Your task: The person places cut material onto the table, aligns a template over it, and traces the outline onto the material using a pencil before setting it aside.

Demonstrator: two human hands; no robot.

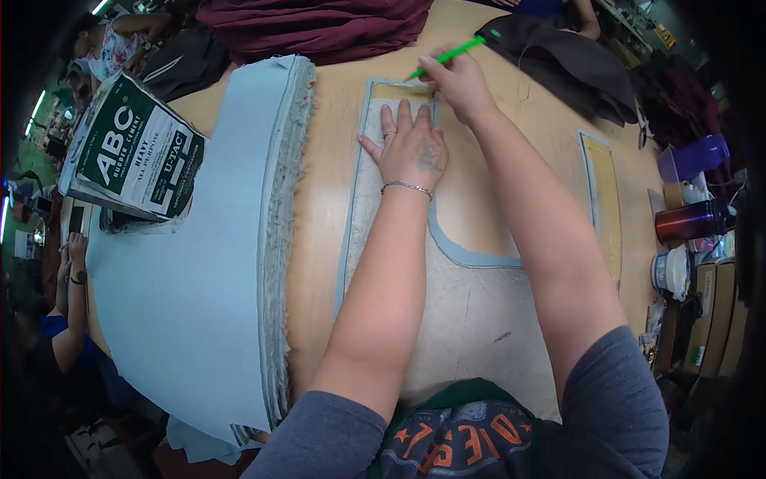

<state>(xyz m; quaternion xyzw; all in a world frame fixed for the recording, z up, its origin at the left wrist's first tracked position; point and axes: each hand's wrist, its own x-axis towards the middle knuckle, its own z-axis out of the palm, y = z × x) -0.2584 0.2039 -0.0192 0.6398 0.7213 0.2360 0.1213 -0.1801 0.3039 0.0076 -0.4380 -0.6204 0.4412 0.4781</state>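
soft, even light on the tabletop [329, 168], dim surroundings, fisheye-bowed edges, blackened corners

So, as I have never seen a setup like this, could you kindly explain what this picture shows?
Of course. There is no machine here, only a person's two bare hands, seen by a camera worn on the head and looking forward and down. The left hand lies flat on a greyish template, with light-blue material showing along its edge. The right hand holds a slim green pen, its tip near the template's far edge. On the wooden table, to the left, is a light-blue stack with a container labelled rubber cement on it. Maroon cloth lies at the far side.
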